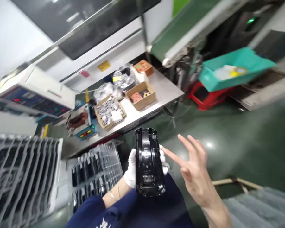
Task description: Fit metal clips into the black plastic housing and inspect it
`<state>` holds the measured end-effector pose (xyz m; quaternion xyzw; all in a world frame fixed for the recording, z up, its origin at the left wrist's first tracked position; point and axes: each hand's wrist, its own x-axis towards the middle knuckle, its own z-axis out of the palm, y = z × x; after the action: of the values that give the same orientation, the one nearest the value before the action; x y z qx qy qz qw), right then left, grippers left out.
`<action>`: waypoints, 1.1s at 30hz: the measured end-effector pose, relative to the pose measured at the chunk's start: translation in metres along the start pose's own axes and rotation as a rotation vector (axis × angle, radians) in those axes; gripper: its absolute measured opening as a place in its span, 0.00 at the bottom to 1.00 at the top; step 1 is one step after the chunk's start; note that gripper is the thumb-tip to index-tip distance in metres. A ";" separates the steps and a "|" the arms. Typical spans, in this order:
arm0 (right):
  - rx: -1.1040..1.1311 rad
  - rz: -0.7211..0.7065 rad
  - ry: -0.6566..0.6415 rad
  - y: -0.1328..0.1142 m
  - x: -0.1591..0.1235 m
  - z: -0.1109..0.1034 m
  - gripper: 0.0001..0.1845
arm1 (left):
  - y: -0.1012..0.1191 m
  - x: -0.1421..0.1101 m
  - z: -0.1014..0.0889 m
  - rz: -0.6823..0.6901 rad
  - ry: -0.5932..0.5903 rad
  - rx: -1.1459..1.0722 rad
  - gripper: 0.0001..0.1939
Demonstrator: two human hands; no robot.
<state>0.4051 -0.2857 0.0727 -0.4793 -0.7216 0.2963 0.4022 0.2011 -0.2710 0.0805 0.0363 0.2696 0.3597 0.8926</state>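
Note:
A glossy black moulded plastic housing (pixel 146 164), long and with ribs and clips inside, is held upright in front of my body. My left hand (pixel 131 169), in a white glove, is closed around it from the left, and gloved fingertips show along its right edge. Bare and without a glove, my right hand (pixel 196 174) is to the right with its fingers spread. The tip of its index finger is close to the gloved fingertips by the housing's right edge; whether they touch I cannot tell. Nothing is in the right hand.
Stacked clear trays (pixel 109 158) hold similar black parts at lower left, beside a grey tray stack (pixel 21 174). On the workbench (pixel 165 85) are a carton of small metal parts (pixel 109 110), another carton (pixel 144 103) and a machine (pixel 38 91). A teal bin (pixel 206 74) stands right.

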 end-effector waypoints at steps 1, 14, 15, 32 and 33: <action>-0.078 -0.109 -0.058 -0.008 0.022 0.008 0.33 | 0.008 -0.007 -0.014 0.056 -0.026 -0.052 0.48; 0.078 -0.254 -0.596 -0.080 0.246 0.266 0.25 | 0.151 -0.102 -0.159 1.048 0.038 -0.382 0.39; 0.068 -0.133 -0.697 -0.083 0.254 0.286 0.29 | 0.164 -0.110 -0.174 1.111 0.083 -0.353 0.39; -0.186 -0.711 -0.997 -0.074 0.359 0.485 0.44 | 0.300 -0.092 -0.348 1.133 0.455 -0.378 0.26; -0.181 -0.737 -0.986 -0.069 0.367 0.495 0.43 | 0.307 -0.086 -0.358 1.149 0.458 -0.378 0.27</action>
<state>-0.1335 0.0101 -0.0105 -0.0377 -0.9626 0.2623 0.0554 -0.2229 -0.1475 -0.1061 -0.0605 0.3230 0.8200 0.4686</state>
